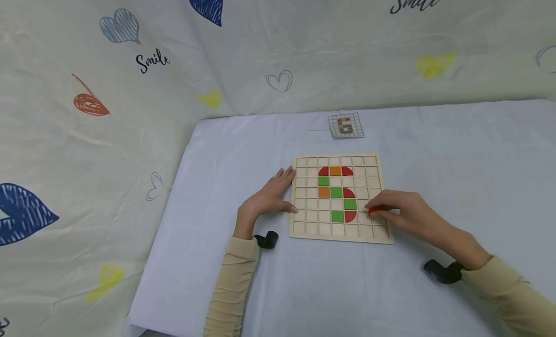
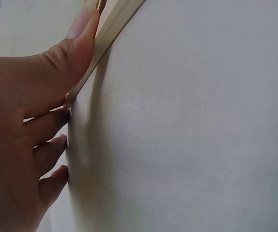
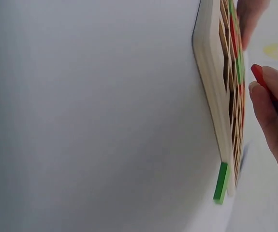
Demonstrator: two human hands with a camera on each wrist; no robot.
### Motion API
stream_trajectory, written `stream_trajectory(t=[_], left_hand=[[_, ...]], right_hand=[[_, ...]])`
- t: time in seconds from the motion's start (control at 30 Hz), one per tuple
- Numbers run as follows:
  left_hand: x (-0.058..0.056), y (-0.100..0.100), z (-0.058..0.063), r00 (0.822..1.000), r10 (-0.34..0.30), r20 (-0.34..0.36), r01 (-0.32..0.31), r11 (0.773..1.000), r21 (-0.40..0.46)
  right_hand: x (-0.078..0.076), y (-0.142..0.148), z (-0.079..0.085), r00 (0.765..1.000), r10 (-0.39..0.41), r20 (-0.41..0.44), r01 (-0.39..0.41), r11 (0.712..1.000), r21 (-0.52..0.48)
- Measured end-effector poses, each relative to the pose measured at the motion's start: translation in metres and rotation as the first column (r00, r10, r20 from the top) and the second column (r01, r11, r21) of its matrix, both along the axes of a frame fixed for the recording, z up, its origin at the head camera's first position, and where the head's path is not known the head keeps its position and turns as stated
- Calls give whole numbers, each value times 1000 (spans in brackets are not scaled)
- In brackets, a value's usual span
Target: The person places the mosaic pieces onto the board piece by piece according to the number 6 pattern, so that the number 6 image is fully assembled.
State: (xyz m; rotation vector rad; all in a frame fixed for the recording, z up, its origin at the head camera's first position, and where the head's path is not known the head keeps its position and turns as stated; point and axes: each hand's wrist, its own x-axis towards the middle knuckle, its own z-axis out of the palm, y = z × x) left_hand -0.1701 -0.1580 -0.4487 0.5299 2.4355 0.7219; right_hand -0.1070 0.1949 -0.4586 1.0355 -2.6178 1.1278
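Observation:
A wooden grid board [image 1: 310, 226] lies on the table with red, green and orange tiles set in its squares. Among them are a red rounded tile [image 1: 350, 216], a green square tile [image 1: 337, 216] and an orange square tile [image 1: 324, 192]. My left hand [image 1: 271, 194] touches the board's left edge, thumb and fingers spread along it. Over the board's right side, my right hand [image 1: 404, 209] pinches a small red tile [image 3: 257, 73] between thumb and fingers, above the surface. A green tile [image 3: 221, 183] is beside the board's edge in the right wrist view.
A small card [image 1: 345, 125] with a gridded pattern of coloured shapes lies behind the board. White cloth [image 1: 304, 288] covers the table. A printed sheet [image 1: 243, 52] with hearts and lettering hangs behind and at the left.

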Motion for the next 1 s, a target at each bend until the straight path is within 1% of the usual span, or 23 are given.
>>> stream_trajectory(t=[0.1, 0.23, 0.3, 0.4, 0.5, 0.57, 0.77, 1.0], left_hand=[[0, 0, 0, 1000, -4, 3, 4, 1000, 3], [-1, 0, 0, 1000, -7, 0, 7, 1000, -1], [-1, 1, -1, 1000, -6, -1, 6, 1000, -3], [-1, 1, -2, 1000, -4, -3, 4, 1000, -8], [-2, 0, -3, 1000, -4, -6, 4, 1000, -15], [-2, 1, -3, 1000, -6, -9, 6, 1000, -20], [-2, 0, -3, 1000, -4, -8, 3, 1000, -24], [-2, 1, -3, 1000, 4, -9, -4, 1000, -28]], right_hand=[[-2, -7, 1, 1000, 23, -2, -23, 1000, 8], [-4, -17, 3, 998, 49, 46, -49, 999, 5], [-6, -21, 3, 995, 71, 70, -70, 997, -13], [-9, -27, 2, 993, 108, 49, -107, 994, -37], [-11, -34, 2, 992, 126, 7, -126, 991, -38], [-12, -38, 3, 992, 130, -3, -130, 991, -23], [-16, -51, 6, 987, 152, 46, -153, 988, 6], [-21, -70, 8, 973, 200, 112, -207, 977, 53]])
